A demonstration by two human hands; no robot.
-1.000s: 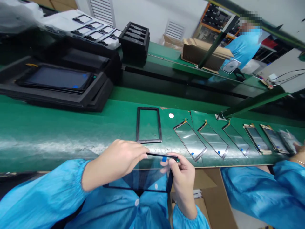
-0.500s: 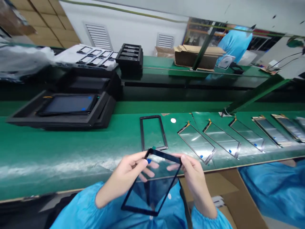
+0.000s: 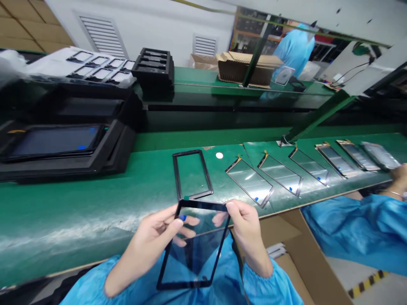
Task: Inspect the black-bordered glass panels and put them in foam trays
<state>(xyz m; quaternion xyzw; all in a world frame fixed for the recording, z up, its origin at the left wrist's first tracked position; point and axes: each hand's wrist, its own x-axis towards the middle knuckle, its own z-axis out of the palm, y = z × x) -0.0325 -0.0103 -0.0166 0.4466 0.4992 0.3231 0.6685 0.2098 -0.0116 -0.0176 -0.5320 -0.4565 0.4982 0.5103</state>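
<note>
A clear touchscreen glass panel (image 3: 200,262) with a black border is held up between both hands, in front of the bench edge. My left hand (image 3: 152,237) pinches its upper left side, near a blue tab, with some fingers showing through the glass. My right hand (image 3: 244,224) grips the upper right corner between thumb and fingers. Just beyond the panel, a black rectangular frame (image 3: 208,178) lies on the green bench (image 3: 152,182). To its right, several glass panels with orange flex tails, such as this nearest touch panel (image 3: 249,182), lie slanted in a row.
Black foam trays (image 3: 117,156) at the left hold dark screens (image 3: 57,140). A green post (image 3: 314,114) rises from the bench. Below the right side stands an open cardboard box (image 3: 308,254). A co-worker's blue sleeve (image 3: 356,237) and hand (image 3: 400,178) are at the right.
The held panel has turned slightly and sits more upright in view, still in both hands. The view has swung right, and a co-worker's hand now shows at the right edge.
</note>
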